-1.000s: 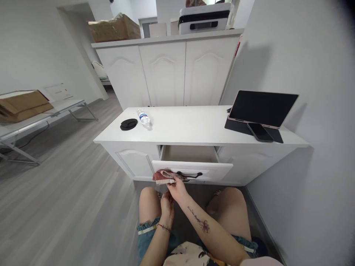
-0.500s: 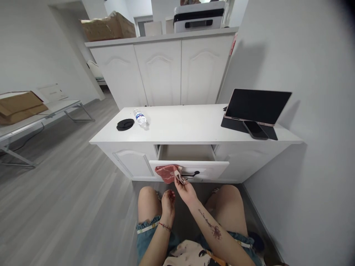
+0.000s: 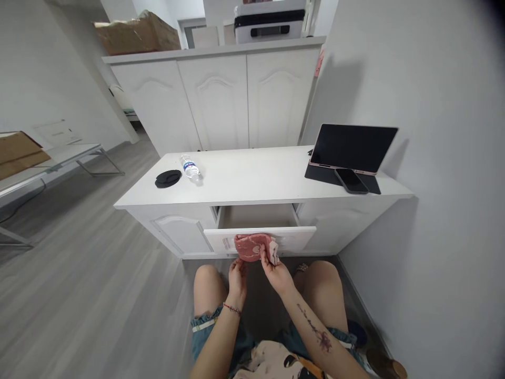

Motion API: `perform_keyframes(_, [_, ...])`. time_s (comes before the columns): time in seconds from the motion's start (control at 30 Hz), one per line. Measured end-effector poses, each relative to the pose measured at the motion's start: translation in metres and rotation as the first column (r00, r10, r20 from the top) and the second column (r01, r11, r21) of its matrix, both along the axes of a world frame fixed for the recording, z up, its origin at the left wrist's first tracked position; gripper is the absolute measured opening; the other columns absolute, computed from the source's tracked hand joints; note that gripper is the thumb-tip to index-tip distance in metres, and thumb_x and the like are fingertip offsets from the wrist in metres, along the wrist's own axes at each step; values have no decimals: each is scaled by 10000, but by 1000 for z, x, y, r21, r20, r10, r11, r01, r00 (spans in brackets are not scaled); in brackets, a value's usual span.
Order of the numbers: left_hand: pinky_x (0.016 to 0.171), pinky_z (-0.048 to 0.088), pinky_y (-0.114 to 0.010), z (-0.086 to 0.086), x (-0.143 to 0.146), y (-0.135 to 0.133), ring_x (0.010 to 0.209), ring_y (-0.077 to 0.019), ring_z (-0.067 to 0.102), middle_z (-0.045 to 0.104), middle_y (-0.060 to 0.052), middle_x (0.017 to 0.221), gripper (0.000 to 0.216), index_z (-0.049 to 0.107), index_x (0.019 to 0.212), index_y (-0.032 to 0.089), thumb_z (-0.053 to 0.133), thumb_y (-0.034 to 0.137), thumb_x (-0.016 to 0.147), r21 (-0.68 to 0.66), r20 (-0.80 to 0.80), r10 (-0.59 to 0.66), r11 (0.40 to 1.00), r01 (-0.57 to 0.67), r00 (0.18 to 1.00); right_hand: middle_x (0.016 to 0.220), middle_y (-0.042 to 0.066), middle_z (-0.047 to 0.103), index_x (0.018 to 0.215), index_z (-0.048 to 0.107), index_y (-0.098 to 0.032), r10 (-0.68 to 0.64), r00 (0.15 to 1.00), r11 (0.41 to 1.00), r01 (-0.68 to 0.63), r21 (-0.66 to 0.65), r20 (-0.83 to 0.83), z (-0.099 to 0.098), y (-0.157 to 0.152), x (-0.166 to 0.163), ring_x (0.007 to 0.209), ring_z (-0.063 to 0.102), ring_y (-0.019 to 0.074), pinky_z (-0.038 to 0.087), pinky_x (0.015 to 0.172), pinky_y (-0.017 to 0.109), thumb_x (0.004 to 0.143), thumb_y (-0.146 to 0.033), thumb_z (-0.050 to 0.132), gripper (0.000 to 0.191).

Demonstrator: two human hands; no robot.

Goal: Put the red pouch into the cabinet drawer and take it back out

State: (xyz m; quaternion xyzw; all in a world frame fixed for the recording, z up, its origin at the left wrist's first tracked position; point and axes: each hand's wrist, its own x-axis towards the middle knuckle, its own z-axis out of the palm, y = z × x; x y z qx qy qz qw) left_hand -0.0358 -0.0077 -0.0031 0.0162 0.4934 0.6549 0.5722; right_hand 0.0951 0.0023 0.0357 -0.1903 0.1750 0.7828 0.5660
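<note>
A folded pink-red cloth (image 3: pixel 248 247) with a pale, cream-coloured end hangs in front of the drawer front (image 3: pixel 298 237). My right hand (image 3: pixel 277 275) pinches it near the pale end, thumb and fingers closed on the fabric. At the cloth's lower left corner is my left hand (image 3: pixel 237 279), its fingers curled together and the tips close to the edge; whether they grip it is unclear. Behind the cloth, the drawer (image 3: pixel 258 216) is pulled partway out and its visible inside is bare grey. The cloth covers much of the drawer's front, including its handle.
On the white cabinet top (image 3: pixel 244 176) lie a water bottle (image 3: pixel 190 167) and a black round object (image 3: pixel 168 178) at left. A tablet (image 3: pixel 353 147) and a phone (image 3: pixel 351 180) are at right. A wall (image 3: pixel 445 210) rises at the right side.
The cloth has moved right with my right hand and turned more squarely towards me. My left hand has risen to its lower left corner. The view has shifted slightly.
</note>
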Motion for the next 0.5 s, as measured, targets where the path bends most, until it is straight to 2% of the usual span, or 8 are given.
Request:
perform_keyframes(0.13, [714, 449, -277, 5, 4, 7, 717, -148, 621, 688, -37, 776, 56, 661, 719, 165, 672, 131, 677, 26, -30, -41, 999, 42, 999, 1052, 83, 713, 1086, 661, -134, -17, 998, 998, 14, 57, 58, -2, 3, 20, 1079, 620, 104, 556, 851, 250, 914, -58, 246, 456])
perform_keyframes(0.3, [790, 460, -268, 6, 8, 18, 807, -149, 645, 698, -65, 885, 72, 681, 799, 164, 650, 200, 745, 7, 11, -94, 996, 94, 996, 1067, 79, 713, 1039, 684, -159, -159, 973, 985, 143, 101, 168, -2, 7, 45, 1053, 631, 111, 554, 871, 268, 882, -27, 288, 446])
perform_keyframes(0.5, [748, 479, -266, 14, 19, 26, 705, -137, 646, 661, -12, 729, 143, 622, 771, 172, 726, 233, 693, 58, 59, -171, 984, 167, 984, 1073, 74, 715, 1026, 694, -190, -211, 944, 976, 187, 113, 254, -9, 10, 75, 983, 653, 121, 562, 848, 298, 880, -40, 294, 451])
